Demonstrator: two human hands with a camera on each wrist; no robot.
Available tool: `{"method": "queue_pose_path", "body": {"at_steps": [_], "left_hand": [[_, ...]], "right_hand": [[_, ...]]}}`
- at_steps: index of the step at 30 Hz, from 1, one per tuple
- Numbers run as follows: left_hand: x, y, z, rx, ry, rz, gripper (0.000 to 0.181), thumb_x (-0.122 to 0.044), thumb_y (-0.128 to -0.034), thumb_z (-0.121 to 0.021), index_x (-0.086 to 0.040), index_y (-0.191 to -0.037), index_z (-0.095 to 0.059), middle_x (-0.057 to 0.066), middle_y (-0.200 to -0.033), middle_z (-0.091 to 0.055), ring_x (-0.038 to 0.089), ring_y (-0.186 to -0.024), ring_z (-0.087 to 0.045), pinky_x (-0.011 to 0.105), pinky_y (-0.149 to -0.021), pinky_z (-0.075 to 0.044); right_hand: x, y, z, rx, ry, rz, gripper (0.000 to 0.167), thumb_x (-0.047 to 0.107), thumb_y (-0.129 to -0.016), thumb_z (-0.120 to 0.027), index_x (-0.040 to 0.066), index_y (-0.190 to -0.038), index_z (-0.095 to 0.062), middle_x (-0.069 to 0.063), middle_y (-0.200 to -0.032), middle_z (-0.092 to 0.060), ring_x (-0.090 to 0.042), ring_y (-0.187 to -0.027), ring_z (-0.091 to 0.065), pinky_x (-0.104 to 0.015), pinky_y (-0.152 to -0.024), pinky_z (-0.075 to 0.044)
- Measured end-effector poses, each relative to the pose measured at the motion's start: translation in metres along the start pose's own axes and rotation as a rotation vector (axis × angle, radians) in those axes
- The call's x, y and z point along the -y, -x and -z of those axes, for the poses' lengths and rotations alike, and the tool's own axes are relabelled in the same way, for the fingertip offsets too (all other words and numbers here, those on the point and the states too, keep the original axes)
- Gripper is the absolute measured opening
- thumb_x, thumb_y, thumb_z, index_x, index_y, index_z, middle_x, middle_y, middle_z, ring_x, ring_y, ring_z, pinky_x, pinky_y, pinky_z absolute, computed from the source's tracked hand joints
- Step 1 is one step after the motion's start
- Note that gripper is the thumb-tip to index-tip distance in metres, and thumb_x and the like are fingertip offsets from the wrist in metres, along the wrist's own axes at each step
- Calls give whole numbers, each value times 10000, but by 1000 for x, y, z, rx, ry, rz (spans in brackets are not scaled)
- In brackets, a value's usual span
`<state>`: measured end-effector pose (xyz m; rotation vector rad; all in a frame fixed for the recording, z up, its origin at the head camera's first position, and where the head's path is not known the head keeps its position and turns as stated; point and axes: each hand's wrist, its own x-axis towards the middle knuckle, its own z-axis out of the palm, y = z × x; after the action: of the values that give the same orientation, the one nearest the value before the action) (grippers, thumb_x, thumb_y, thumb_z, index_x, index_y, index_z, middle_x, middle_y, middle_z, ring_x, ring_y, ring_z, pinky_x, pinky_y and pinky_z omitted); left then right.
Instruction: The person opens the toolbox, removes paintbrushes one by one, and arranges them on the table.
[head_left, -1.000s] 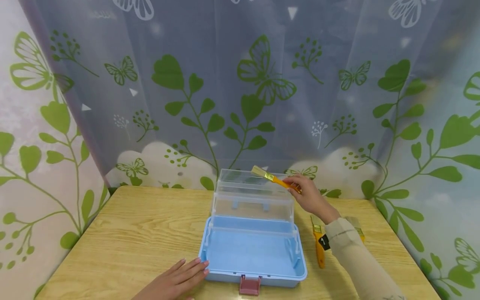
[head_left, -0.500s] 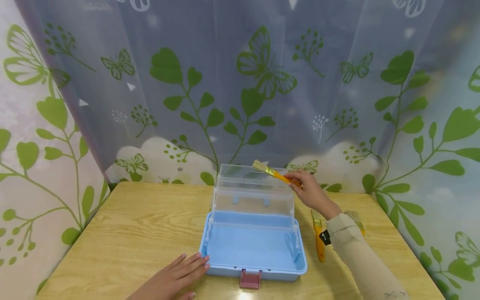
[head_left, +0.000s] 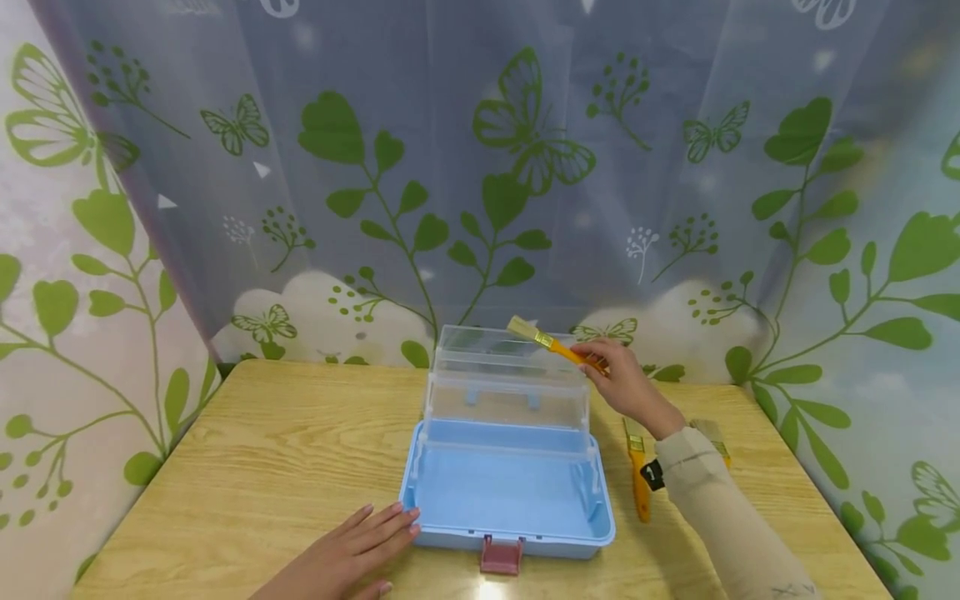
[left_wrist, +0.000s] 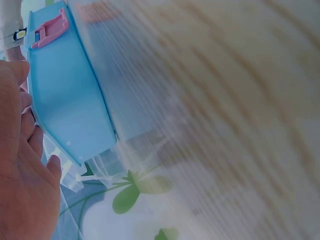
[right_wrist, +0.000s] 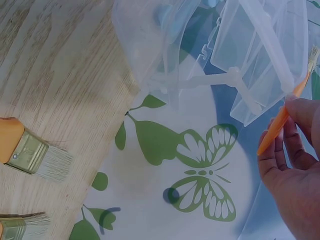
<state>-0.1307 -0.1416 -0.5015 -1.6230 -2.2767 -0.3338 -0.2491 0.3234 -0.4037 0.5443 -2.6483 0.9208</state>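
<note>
A blue plastic box [head_left: 502, 492] stands opened on the table, its clear trays [head_left: 510, 392] raised at the back and a pink latch [head_left: 501, 557] at its front. My left hand [head_left: 360, 546] rests with straight fingers on the box's front left corner; the left wrist view shows those fingers [left_wrist: 31, 125] along the box's side. Over the upper tray, my right hand [head_left: 626, 379] pinches the orange handle of a paintbrush [head_left: 551, 342], bristles pointing up and left. In the right wrist view the paintbrush [right_wrist: 280, 122] is beside the clear tray; whether it touches cannot be told.
Right of the box lie two more paintbrushes on the wooden table [head_left: 300, 450]: one orange-handled brush [head_left: 639, 475] and a wider brush [head_left: 708, 435] partly hidden by the right sleeve [head_left: 720, 508]. A leaf-and-butterfly curtain [head_left: 465, 167] hangs behind the table.
The right hand and its paintbrush have shifted slightly to the right relative to the box. The whole view has tilted a little, and the left hand keeps its place on the box corner.
</note>
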Motion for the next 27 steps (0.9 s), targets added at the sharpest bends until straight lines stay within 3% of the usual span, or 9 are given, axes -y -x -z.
{"method": "queue_pose_path", "body": {"at_steps": [14,21,27], "left_hand": [[2,-2,-1,-16,21,-1,730,-285,-978,-685,-73,-1591,-350,75,-1638,-364,92,-1574,-73,204,-1244,36],[1,2,-4,-16,-15,8,727,-313,-983,-675,-90,-1594,-349,25,-1672,-296,82,-1573,-66,196,-1241,38],[4,-1,-8,-36,-65,-18,737,-354,-974,-681,-93,-1587,-365,-2,-1684,-264,81,-1575,-45,193,-1238,46]], "right_hand": [[0,12,3,-67,-6,-27,322,-13,-959,-667,-9,-1281,-673,-171,-1148,-654,-291,-941,-645,-428,-803,-560],[0,16,1,-82,-32,-53,320,-34,-952,-666,-11,-1271,-676,-172,-1156,-658,-290,-940,-646,-415,-804,-556],[-5,27,7,-85,-46,-66,312,-18,-963,-660,-16,-1275,-670,-175,-1156,-651,-311,-968,-644,-462,-831,-554]]}}
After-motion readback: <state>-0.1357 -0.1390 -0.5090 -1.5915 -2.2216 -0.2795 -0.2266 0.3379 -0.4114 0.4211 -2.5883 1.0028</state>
